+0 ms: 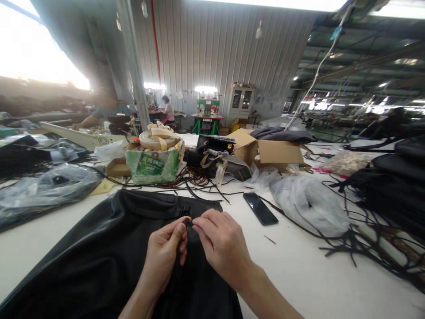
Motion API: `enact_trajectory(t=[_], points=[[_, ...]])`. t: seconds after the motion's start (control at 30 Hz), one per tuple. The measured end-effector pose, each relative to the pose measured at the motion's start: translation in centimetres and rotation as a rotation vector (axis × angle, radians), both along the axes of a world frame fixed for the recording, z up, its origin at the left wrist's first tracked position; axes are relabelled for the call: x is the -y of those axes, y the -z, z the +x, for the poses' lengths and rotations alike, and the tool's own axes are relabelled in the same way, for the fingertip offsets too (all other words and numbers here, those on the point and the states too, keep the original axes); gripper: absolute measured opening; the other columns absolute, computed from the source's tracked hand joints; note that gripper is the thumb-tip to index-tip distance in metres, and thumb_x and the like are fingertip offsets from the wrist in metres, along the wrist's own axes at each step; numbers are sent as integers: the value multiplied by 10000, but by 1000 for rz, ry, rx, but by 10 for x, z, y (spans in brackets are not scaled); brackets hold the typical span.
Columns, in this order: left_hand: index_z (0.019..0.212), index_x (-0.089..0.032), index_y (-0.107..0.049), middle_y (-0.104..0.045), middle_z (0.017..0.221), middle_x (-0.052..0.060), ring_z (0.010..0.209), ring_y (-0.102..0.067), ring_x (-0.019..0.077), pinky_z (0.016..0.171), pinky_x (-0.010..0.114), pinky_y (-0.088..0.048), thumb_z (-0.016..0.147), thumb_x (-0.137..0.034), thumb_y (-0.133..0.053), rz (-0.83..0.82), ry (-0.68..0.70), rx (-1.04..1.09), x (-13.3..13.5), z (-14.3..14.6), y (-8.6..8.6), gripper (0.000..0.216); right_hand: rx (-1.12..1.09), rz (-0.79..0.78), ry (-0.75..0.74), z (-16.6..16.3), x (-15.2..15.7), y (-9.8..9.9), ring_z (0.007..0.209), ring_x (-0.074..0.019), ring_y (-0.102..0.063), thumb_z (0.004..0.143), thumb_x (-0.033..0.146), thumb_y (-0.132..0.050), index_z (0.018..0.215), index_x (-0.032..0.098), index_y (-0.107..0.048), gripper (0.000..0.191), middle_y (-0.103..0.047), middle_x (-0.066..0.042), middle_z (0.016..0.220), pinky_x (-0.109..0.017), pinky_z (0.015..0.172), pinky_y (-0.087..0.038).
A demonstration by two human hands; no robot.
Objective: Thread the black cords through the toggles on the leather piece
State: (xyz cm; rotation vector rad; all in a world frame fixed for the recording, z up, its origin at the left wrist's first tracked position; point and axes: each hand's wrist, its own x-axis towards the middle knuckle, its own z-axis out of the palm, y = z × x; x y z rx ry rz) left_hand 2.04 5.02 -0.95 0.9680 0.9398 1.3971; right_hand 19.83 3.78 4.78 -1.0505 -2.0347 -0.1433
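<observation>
Left hand and right hand — both pinched on a small black tab of the leather garment — risk: tab slips from the fingertips on the slick leather.

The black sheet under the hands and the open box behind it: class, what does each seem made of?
Black sheet: probably leather or imitation leather, smooth with a soft sheen and gentle folds. Open box: brown corrugated cardboard, matt, with its flaps folded out.

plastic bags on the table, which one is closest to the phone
The crumpled clear plastic bag lying just right of the phone. The grey bag on the far left and the small clear one behind the green box are much farther off.
</observation>
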Motion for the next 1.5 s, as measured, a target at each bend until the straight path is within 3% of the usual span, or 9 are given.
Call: enact_trajectory(t=[0.57, 0.73, 1.5], points=[[1125, -67, -838, -544, 675, -18, 464, -471, 102, 326, 225, -433, 793, -667, -932, 9, -28, -57, 1, 4, -8, 691, 37, 14, -24, -6, -2, 5, 854, -207, -605, 1105, 130, -554, 1040, 190, -711, 180, -697, -47, 956, -391, 776, -443], [1188, -71, -828, -558, 672, -18, 475, -488, 112, 332, 227, -441, 840, -599, -916, 26, -31, -67, 1, 3, -6, 638, 42, 0, -20, -6, -1, 6, 884, -213, -603, 1115, 135, -541, 1062, 188, -702, 179, -698, -52, 982, -397, 792, -445], [1247, -105, -823, -563, 678, -14, 476, -488, 108, 360, 212, -434, 923, -605, -841, 61, -28, -180, 3, 0, 5, 596, 111, -78, 7, -9, -1, 6, 852, -223, -530, 1123, 155, -457, 952, 190, -624, 242, -619, -52, 934, -424, 822, -390]])
